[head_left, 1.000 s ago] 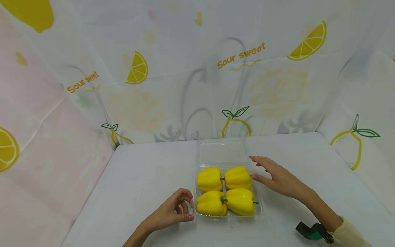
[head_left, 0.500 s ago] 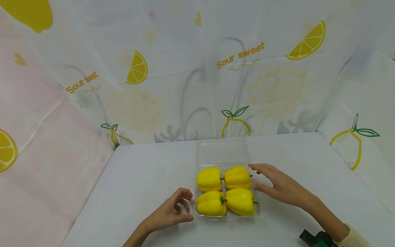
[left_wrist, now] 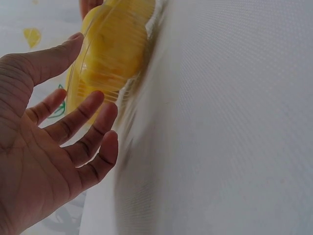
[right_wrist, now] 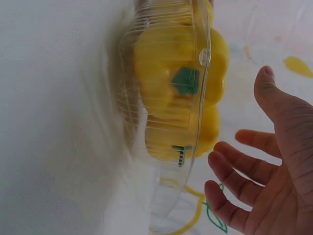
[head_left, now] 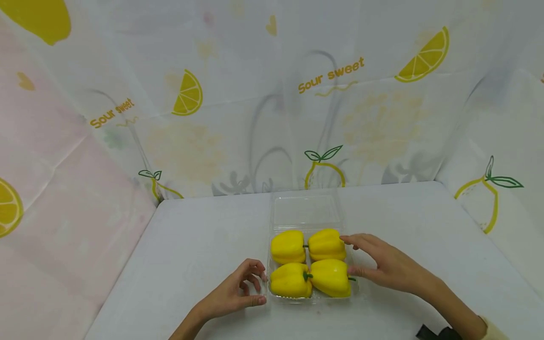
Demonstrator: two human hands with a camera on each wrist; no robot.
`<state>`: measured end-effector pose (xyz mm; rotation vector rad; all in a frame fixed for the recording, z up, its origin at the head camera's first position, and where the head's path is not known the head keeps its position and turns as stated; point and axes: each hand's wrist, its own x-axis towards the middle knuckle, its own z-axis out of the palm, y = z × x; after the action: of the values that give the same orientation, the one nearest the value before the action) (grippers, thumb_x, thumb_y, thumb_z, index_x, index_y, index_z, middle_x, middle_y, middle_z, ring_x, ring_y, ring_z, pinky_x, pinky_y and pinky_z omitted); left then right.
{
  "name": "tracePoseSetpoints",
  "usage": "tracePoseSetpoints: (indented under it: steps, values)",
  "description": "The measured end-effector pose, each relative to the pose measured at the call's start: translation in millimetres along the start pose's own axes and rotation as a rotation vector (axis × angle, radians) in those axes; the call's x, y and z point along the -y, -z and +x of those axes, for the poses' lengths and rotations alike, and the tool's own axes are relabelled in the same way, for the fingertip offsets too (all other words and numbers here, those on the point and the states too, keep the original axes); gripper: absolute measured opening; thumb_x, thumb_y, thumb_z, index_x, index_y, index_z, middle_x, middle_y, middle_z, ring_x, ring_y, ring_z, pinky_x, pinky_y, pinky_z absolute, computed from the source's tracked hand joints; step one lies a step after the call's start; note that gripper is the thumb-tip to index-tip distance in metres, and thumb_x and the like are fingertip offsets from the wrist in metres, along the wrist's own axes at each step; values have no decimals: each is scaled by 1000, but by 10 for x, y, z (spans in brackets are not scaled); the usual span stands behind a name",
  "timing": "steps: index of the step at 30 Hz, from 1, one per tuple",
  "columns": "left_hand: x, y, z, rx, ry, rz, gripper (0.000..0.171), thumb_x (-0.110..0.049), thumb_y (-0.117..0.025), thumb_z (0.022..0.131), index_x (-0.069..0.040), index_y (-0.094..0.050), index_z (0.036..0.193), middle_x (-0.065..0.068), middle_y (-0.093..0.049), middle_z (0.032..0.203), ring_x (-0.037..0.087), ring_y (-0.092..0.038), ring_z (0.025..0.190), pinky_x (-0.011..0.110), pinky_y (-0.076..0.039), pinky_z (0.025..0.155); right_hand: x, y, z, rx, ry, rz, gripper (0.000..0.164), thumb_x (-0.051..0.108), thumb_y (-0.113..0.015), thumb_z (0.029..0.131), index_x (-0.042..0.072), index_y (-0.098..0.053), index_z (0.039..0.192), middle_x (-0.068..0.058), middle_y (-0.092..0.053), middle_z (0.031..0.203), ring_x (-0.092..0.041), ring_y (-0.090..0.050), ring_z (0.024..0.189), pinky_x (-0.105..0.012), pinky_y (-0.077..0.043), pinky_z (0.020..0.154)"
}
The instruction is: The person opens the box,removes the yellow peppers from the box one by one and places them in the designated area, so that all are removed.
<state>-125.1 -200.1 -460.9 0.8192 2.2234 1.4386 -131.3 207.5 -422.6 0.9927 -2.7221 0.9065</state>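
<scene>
Several yellow bell peppers (head_left: 330, 279) with green stems sit in two rows inside a clear plastic clamshell box (head_left: 314, 300). The box's lid (head_left: 305, 211) is folded back flat behind it. Beside the box's left wall is my left hand (head_left: 237, 289), its fingers loosely curved with nothing held; whether a fingertip touches the wall I cannot tell. On the other side, my right hand (head_left: 387, 265) hovers by the right edge, thumb and fingers spread. The right wrist view shows that hand (right_wrist: 288, 161) apart from the box, and peppers (right_wrist: 166, 73) through its ribbed wall.
The box stands on a white-covered table (head_left: 204, 226). Behind and at both sides hang white and pink cloths (head_left: 255, 94) printed with lemons. A black object (head_left: 439, 333) shows at the bottom edge by my right forearm.
My right hand has moved toward the front along the box's right side, from the back pepper toward the front one. My left hand, the box and the peppers stay where they were.
</scene>
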Motion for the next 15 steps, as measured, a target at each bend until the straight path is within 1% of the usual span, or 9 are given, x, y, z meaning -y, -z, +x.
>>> tracePoseSetpoints:
  steps: [8, 15]
  values:
    - [-9, -5, -7, 4, 16, -14, 54, -16, -75, 89, -11, -40, 130, 10, -57, 117, 29, -60, 94, 28, -50, 73, 47, -37, -12, 13, 58, -28, 54, 47, -71, 88, 18, -57, 131, 7, -58, 122, -9, -57, 96, -31, -53, 80]
    - [-8, -6, -8, 4, 33, -14, 53, -15, -74, 90, -15, -40, 130, 10, -58, 116, 29, -60, 94, 28, -51, 73, 105, -70, -17, 29, 92, -15, 55, 48, -71, 87, 18, -57, 131, 10, -58, 122, -7, -57, 94, -30, -53, 80]
